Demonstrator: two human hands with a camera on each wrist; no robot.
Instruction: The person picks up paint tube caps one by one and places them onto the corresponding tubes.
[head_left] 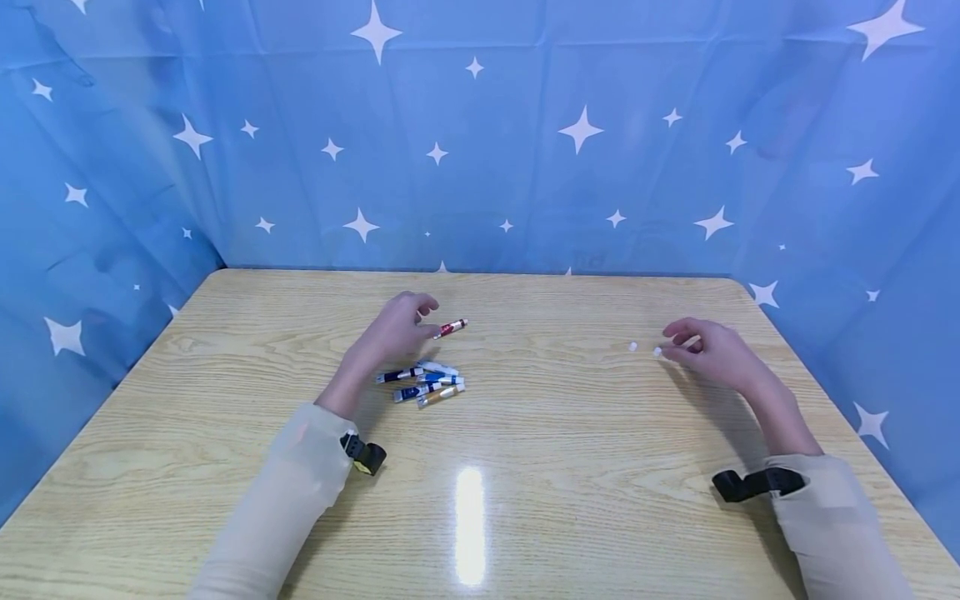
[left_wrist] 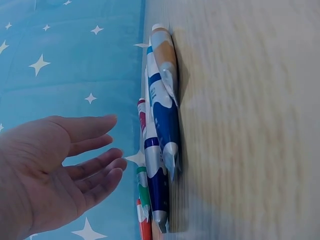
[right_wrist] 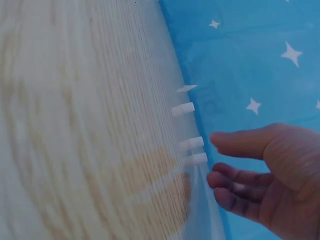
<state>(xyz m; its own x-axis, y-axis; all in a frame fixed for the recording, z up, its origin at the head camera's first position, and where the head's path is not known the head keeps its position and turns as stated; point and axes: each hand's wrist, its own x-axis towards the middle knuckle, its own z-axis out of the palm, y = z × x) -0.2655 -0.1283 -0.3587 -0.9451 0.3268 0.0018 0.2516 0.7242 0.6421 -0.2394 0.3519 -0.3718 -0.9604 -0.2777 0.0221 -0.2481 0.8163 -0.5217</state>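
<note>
Setting: reads as a screened-off tabletop recording station. Evidence: creased blue curtain (head_left: pixel 517 92), printed with white four-pointed stars, hangs behind and along both sides of a wood-grain counter (head_left: pixel 600 467); black wrist cameras (head_left: pixel 367 457) sit strapped at both pale sleeves (head_left: pixel 273 492); elongated glare (head_left: pixel 470 525) on the wood suggests a lamp overhead. Room beyond curtain: cannot tell.

My long sleeves (head_left: pixel 262 517) are pale and creased; I wear a black strapped device (head_left: pixel 757 483) at the right cuff (head_left: pixel 813 483), a second, yellow-marked device (head_left: pixel 370 458) at the left.
</note>
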